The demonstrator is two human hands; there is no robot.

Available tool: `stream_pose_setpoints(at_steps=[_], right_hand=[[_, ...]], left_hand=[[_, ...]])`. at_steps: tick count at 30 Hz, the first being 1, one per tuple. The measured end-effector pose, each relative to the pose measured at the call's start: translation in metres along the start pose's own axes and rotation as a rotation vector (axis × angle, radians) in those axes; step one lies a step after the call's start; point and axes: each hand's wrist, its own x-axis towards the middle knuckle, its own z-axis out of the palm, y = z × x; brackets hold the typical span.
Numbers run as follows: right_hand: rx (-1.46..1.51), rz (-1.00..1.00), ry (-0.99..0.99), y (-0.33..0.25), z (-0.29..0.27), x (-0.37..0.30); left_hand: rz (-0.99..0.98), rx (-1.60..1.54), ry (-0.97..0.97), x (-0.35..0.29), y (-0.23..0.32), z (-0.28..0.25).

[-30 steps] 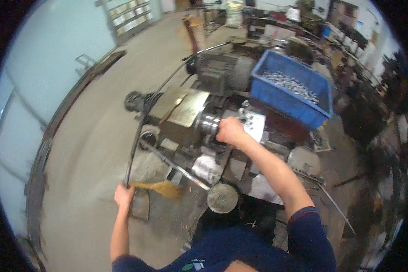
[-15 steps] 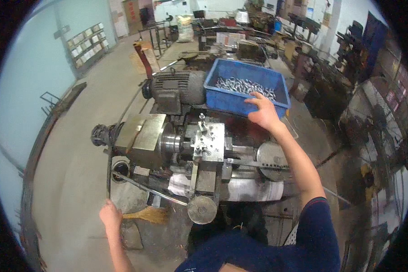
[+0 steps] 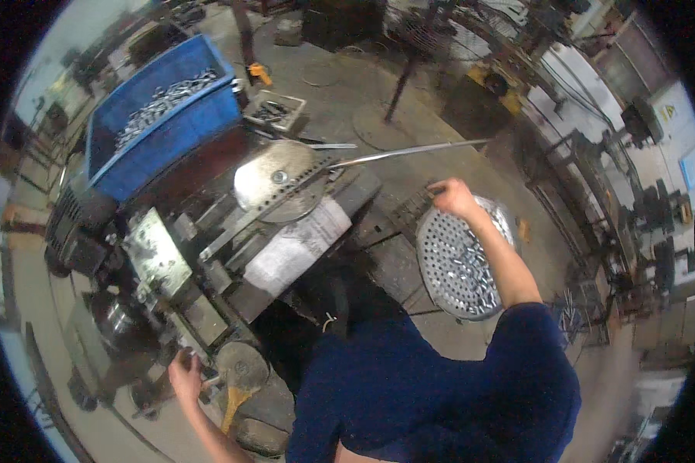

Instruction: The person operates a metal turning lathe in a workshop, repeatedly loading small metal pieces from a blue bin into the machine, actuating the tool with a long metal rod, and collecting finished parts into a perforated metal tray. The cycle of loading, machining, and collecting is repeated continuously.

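Observation:
My right hand (image 3: pixel 454 199) hovers at the far-left rim of a round perforated metal tray (image 3: pixel 432 262). Its fingers are pinched together, and whatever may be between them is too small to make out. Short shiny metal pieces (image 3: pixel 471 274) lie heaped in the tray, partly behind my forearm. At the lower left, my left hand (image 3: pixel 185 376) is curled beside a round metal handwheel (image 3: pixel 242 366) on the lathe. What its fingers close on, if anything, is unclear. The lathe's bright tool block (image 3: pixel 158 251) lies beyond that hand.
A blue bin (image 3: pixel 166 131) of small metal parts stands at the far left. Near it are a small box (image 3: pixel 274 112) of parts and a large metal disc (image 3: pixel 282 177) with a long bar (image 3: pixel 409 153) reaching right. A straw broom (image 3: pixel 236 403) lies below the handwheel.
The view has swung to the right. My right hand has gone from over the blue bin to the perforated tray. My left hand has come off the long upright lever to beside the handwheel.

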Motion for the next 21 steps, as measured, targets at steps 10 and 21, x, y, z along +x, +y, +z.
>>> stream_pose_setpoints(at_steps=[10, 21], right_hand=[[-0.433, 0.147, -0.209, 0.119, 0.096, -0.127], [-0.233, -0.010, -0.285, 0.052, 0.078, -0.093]], left_hand=[[0.033, -0.161, 0.066, -0.001, -0.022, 0.003], [0.024, -0.286, 0.020, -0.036, 0.051, -0.026]])
